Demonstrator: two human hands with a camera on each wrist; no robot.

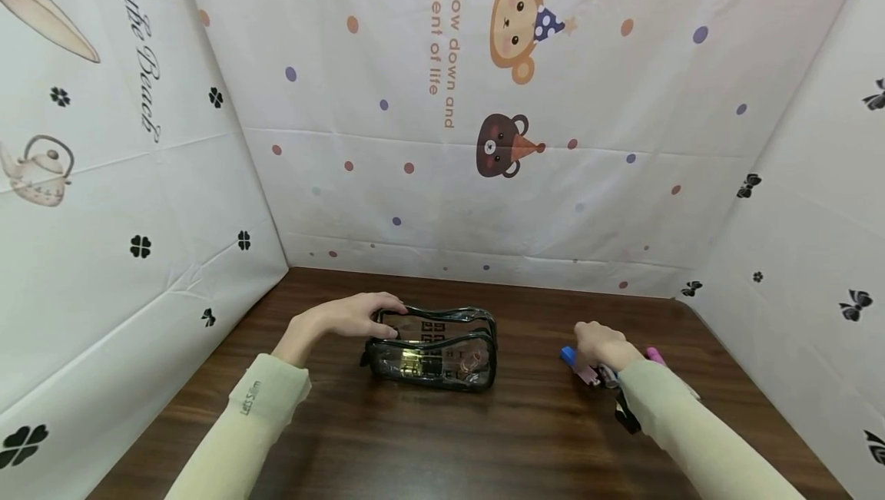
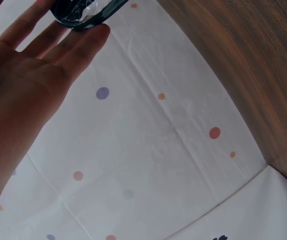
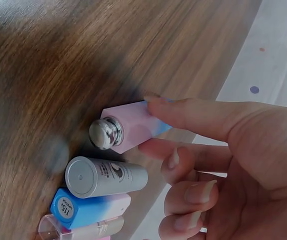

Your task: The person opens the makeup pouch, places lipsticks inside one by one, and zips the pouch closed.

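Near the table's middle stands a clear cosmetic bag [image 1: 434, 385] with black edging and dark printing, its top unzipped. My left hand [image 1: 356, 314] holds its left end, thumb at the opening and fingers along the back rim. In the left wrist view the fingertips [image 2: 97, 35] meet the bag's dark edge [image 2: 96, 17]. At the right, my right hand [image 1: 603, 346] pinches a pink-and-blue lipstick-like tube [image 3: 131, 122] with a silver ball end, between thumb and index finger. Beside it lie a grey capped tube [image 3: 108, 177], a blue-and-pink lipstick [image 3: 88, 207] and a clear-capped tube [image 3: 83, 227].
A bright pink item [image 1: 654, 355] and a black item [image 1: 627, 415] lie partly under the right sleeve. The brown wooden table [image 1: 415, 446] is bounded by white printed cloth walls [image 1: 387, 200] at the back and sides.
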